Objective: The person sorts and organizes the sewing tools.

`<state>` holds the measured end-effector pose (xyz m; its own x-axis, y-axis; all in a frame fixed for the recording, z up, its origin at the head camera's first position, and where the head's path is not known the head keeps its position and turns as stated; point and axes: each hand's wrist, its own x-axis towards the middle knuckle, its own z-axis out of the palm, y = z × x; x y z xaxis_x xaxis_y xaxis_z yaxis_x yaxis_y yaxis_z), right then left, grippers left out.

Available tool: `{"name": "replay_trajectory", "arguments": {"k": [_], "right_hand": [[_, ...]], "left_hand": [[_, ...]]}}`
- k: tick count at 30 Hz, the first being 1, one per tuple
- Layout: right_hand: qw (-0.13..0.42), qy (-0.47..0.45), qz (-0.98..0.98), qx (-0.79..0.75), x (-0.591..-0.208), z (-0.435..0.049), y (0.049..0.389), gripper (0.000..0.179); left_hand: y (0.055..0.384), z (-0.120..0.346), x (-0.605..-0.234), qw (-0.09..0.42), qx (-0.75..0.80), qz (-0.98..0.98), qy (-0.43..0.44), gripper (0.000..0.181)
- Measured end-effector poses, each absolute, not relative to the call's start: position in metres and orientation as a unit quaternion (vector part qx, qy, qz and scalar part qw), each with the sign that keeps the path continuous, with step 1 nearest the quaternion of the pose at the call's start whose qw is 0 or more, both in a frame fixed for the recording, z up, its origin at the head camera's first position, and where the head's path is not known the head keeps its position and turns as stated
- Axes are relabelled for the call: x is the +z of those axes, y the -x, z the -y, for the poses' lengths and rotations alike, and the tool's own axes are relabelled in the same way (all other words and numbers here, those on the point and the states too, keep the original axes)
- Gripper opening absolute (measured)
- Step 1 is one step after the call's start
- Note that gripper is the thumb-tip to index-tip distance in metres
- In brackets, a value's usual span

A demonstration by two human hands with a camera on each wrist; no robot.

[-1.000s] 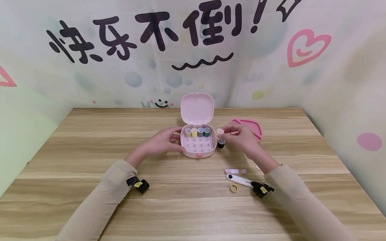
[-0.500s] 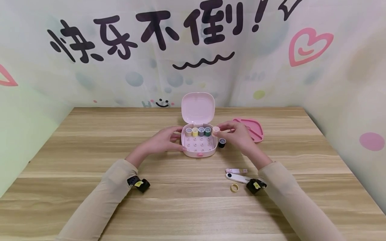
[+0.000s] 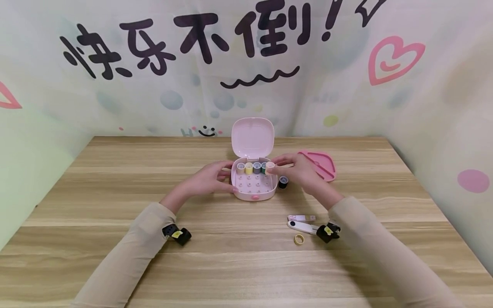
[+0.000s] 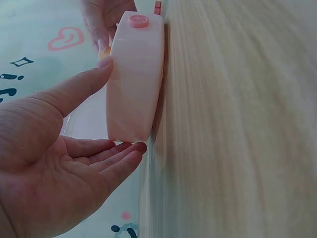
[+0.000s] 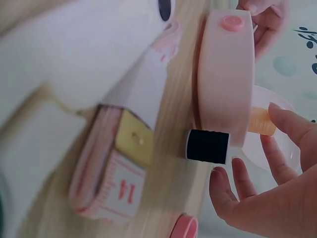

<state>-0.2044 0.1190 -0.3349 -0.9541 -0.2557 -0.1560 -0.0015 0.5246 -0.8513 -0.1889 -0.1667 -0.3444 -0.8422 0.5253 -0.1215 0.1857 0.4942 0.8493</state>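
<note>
Over the right side of the pink box (image 3: pixel 242 196), at the back, my right hand (image 3: pixel 295 169) pinches the peach spool (image 3: pixel 270 166) between the thumb and 1 finger. The green spool (image 3: pixel 263 167) is right by it; I cannot tell if the 2 touch. From the right wrist, the box wall hides the low end of the peach spool. My left hand (image 3: pixel 204 179) holds the left side of the box, with the thumb at the front corner and the fingers farther back. I think that is a good hold, since the box could slide when I push.

Inside, 4 spools make the back row: tan spool (image 3: pixel 240 168), yellow spool (image 3: pixel 249 168), gray spool (image 3: pixel 256 167) and green. Little pegs (image 3: pixel 249 178) stand in front of them. To do this well, I would line up the bottom of the peach spool with a bare peg, go down slow and straight, then press softly until it sits flat. A bump could tip the green spool.

Just outside, the black spool (image 3: pixel 283 182) stands on the table (image 3: pixel 231 265), so I should lift my hand out high. Farther off lie the pink tray (image 3: pixel 326 165), tape measure (image 3: pixel 302 218), white tool (image 3: pixel 299 226) and gold ring (image 3: pixel 299 239).
</note>
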Motion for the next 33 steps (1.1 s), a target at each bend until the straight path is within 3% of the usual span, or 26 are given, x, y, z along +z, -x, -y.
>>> {"name": "replay_trajectory", "arguments": {"k": [33], "right_hand": [[0.114,0.053,-0.882,-0.454,-0.350,-0.104,0.205,0.032]], "left_hand": [[0.189,0.166,-0.345,0.183,0.457,-0.843,-0.215,0.076]]}}
